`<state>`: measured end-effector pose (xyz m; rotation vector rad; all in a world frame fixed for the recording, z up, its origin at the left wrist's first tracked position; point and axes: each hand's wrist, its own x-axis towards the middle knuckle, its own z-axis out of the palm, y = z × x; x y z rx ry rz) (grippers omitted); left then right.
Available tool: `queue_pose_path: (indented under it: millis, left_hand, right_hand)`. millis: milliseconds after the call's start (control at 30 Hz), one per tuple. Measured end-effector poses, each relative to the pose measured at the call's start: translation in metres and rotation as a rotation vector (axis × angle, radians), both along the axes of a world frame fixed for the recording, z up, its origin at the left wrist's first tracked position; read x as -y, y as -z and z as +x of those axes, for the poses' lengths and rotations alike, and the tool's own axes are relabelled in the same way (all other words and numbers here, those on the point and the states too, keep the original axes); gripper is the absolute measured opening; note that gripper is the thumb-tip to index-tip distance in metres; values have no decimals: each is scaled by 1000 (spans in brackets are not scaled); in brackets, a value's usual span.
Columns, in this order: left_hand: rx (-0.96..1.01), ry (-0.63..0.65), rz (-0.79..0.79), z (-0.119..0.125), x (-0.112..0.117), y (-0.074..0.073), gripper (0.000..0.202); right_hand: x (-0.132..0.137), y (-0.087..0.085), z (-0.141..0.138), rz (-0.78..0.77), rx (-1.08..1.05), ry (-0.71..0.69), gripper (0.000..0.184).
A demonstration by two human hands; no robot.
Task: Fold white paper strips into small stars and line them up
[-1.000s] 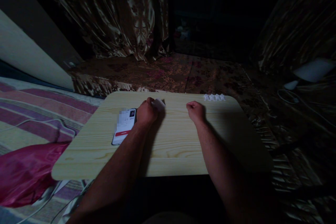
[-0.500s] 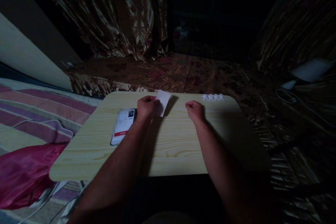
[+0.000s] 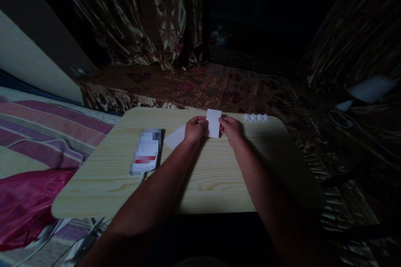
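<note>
Though dim, slip [image 3: 214,123] in left hand [image 3: 194,130]

Dim domestic bedroom. Striped bedding [image 3: 46,133] lies left, and patterned satin curtains [image 3: 131,21] hang behind. A low wooden surface [image 3: 200,175] sits between.

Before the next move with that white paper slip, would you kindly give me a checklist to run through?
Grip: left hand and right hand pinch opposite edges of the small white paper rectangle, ok.
Spare: second white paper piece lies on the light wooden table beside the left hand, ok.
Clearance: lit rectangular phone sits apart from both hands, ok.
Far edge: row of small white folded shapes untouched, ok.
Creases in the held paper: cannot tell, too dark.
</note>
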<state>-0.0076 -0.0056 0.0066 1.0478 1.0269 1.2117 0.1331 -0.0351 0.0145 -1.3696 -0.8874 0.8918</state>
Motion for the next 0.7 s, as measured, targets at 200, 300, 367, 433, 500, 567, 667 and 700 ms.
queue_pose_path:
  millis: [200, 300, 367, 433, 500, 567, 667, 700]
  left_hand:
    - [-319, -32, 241, -5, 6, 6, 27]
    - [-422, -45, 350, -6, 8, 6, 27]
    - [-432, -41, 354, -6, 6, 6, 27]
    - [-399, -62, 322, -7, 2, 7, 26]
    - [-325, -94, 277, -7, -2, 8, 26]
    - [-244, -99, 231, -8, -6, 8, 27]
    - [-167, -83, 189, -9, -7, 9, 27]
    - [-156, -78, 189, -9, -7, 9, 27]
  right_hand:
    - [-1, 4, -1, 12, 42, 82, 24]
    - [0, 6, -1, 26, 53, 66, 24]
    - [1, 8, 0, 43, 61, 27, 24]
    - [2, 9, 1, 63, 75, -6, 25]
    - [4, 9, 2, 75, 87, -41, 24]
    - [5, 9, 3, 81, 73, -69, 24]
    - [5, 9, 2, 87, 48, -89, 24]
    - [5, 9, 2, 88, 50, -91, 24]
